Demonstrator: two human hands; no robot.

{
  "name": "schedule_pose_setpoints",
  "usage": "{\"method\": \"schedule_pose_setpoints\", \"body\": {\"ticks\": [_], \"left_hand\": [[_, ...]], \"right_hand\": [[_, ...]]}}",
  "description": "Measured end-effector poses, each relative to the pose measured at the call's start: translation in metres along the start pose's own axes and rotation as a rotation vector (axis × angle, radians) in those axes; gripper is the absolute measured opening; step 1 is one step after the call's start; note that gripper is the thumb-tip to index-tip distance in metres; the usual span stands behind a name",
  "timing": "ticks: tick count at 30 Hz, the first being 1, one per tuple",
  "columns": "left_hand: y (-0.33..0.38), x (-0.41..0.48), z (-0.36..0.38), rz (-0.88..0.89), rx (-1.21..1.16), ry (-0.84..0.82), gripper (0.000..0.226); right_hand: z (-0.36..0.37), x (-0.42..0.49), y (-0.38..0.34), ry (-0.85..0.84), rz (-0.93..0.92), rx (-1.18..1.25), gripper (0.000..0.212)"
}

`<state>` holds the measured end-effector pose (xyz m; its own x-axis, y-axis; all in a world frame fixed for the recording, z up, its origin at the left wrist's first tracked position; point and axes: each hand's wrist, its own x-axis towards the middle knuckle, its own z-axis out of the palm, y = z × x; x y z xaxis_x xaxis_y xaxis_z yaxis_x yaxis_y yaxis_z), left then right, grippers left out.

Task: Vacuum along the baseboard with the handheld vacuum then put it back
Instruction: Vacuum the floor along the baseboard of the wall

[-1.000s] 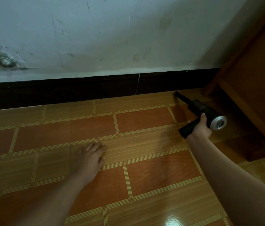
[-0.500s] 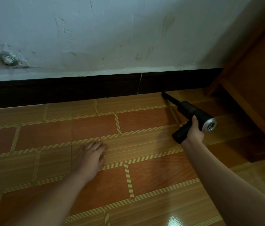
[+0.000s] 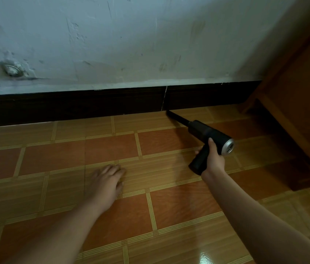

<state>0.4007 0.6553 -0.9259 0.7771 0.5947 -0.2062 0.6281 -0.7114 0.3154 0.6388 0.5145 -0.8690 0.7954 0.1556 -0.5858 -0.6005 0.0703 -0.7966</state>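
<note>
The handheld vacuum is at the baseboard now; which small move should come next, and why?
Probably slide the handheld vacuum leftward, keeping its nozzle low against the baseboard. The right hand grips it, the nozzle tip sits beside the pale crack, and a long stretch of baseboard lies to the left. The left hand rests flat on the floor.

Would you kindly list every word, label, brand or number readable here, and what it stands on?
No readable text.
The handheld vacuum, gripped by the right hand, shows no legible marking; its silver end cap is too blurred to tell.
Wall, baseboard and floor tiles bear none.
</note>
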Motion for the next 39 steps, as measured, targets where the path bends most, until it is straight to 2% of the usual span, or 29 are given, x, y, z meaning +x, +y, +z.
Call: {"method": "schedule_pose_setpoints", "body": {"ticks": [25,39], "left_hand": [[-0.026,-0.013,-0.016,-0.023,0.038,0.025,0.043],[-0.052,-0.028,-0.028,-0.069,0.051,0.012,0.044]], "right_hand": [[0.046,-0.032,0.028,-0.206,0.037,-0.153,0.029],[0.056,-0.040,0.041,-0.223,0.057,-0.173,0.025]]}}
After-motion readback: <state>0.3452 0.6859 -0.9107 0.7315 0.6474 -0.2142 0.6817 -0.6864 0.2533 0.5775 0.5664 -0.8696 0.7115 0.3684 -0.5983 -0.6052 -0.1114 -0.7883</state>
